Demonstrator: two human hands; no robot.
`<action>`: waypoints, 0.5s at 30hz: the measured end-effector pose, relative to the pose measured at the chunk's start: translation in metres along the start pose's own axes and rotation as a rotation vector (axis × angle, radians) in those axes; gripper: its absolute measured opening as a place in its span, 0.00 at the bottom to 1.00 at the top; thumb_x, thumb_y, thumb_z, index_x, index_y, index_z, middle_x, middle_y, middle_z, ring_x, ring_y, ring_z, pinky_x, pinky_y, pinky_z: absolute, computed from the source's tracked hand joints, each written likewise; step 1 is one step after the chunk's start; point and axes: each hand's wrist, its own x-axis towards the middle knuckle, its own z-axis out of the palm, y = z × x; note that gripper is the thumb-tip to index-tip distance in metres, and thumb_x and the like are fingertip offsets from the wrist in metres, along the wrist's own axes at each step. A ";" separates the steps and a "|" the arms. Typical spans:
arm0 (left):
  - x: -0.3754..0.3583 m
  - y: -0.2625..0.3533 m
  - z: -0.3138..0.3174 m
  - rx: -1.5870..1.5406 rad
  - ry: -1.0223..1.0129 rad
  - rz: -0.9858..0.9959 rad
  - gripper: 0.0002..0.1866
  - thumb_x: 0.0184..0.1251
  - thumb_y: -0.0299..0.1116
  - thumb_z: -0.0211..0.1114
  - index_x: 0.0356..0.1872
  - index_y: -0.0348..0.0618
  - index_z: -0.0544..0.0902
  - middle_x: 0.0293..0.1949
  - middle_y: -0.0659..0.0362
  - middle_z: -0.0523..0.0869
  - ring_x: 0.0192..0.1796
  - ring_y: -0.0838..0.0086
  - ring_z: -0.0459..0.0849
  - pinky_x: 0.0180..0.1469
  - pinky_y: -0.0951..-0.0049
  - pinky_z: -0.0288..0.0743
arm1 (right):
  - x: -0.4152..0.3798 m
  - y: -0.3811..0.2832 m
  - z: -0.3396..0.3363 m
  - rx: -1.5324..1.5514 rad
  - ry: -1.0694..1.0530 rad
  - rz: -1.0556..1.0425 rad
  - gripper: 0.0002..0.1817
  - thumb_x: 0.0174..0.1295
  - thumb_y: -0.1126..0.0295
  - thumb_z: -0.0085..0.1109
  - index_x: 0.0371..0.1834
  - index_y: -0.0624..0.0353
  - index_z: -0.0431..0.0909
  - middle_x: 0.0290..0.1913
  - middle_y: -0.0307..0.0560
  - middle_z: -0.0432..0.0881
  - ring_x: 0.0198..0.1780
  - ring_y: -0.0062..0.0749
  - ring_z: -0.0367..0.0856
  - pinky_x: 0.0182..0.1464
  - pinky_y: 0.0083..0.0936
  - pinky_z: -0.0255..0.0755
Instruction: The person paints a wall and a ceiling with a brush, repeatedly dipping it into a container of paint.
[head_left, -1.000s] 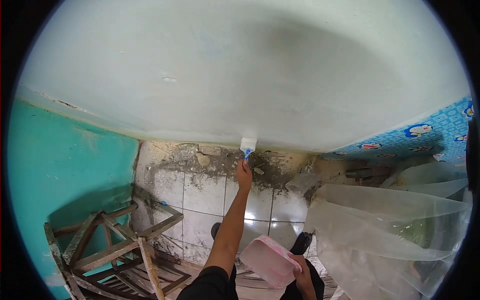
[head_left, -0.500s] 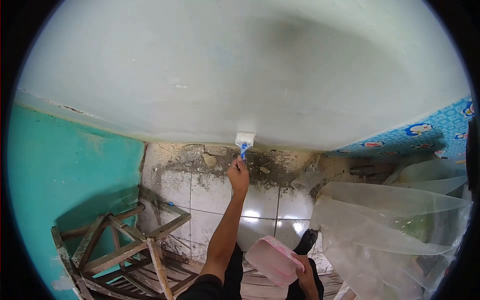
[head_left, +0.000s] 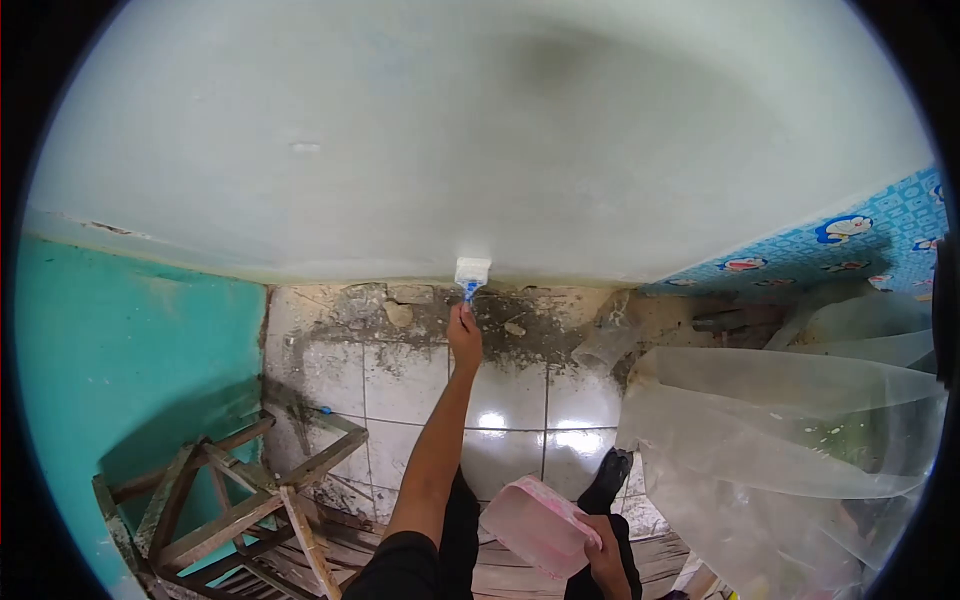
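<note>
My left hand (head_left: pixel 465 335) reaches forward, fingers closed round the handle of a paintbrush (head_left: pixel 472 272). The brush has a wide white head and a blue-and-white handle. Its head rests against the pale wall (head_left: pixel 400 180), low down near where wall and floor meet. Close to my body, my right hand (head_left: pixel 606 560) grips the rim of a pink plastic tub (head_left: pixel 530 520), which is tilted over my legs. The inside of the tub looks pale pink.
A broken wooden frame (head_left: pixel 230 525) stands at the left beside a turquoise wall (head_left: pixel 130 350). Translucent plastic sheeting (head_left: pixel 780 430) hangs at the right, below blue cartoon-patterned wall covering (head_left: pixel 790 250). Dirt and rubble lie along the wall's foot on white floor tiles (head_left: pixel 405 385).
The view has shifted slightly to the right. My left hand has moved the brush a little along the wall's lower edge; my right hand keeps holding the tub.
</note>
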 end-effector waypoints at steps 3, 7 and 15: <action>-0.004 -0.052 0.013 0.198 0.053 0.054 0.15 0.81 0.39 0.52 0.41 0.36 0.79 0.25 0.50 0.79 0.28 0.56 0.77 0.33 0.60 0.70 | 0.000 0.008 0.003 0.023 0.026 0.024 0.32 0.73 0.45 0.52 0.62 0.66 0.75 0.54 0.49 0.77 0.60 0.35 0.74 0.66 0.32 0.63; -0.009 -0.121 0.021 0.363 0.021 -0.093 0.19 0.78 0.42 0.55 0.33 0.35 0.81 0.28 0.43 0.83 0.33 0.43 0.82 0.35 0.50 0.70 | 0.005 0.017 0.012 0.038 0.040 0.008 0.29 0.73 0.49 0.52 0.62 0.65 0.76 0.54 0.50 0.77 0.60 0.37 0.74 0.66 0.32 0.63; 0.027 -0.028 -0.008 0.258 -0.150 -0.180 0.24 0.78 0.43 0.54 0.28 0.30 0.80 0.20 0.45 0.79 0.23 0.51 0.76 0.30 0.53 0.67 | 0.000 -0.004 0.035 0.051 0.023 0.004 0.26 0.74 0.52 0.52 0.62 0.64 0.76 0.54 0.50 0.76 0.59 0.37 0.74 0.65 0.33 0.63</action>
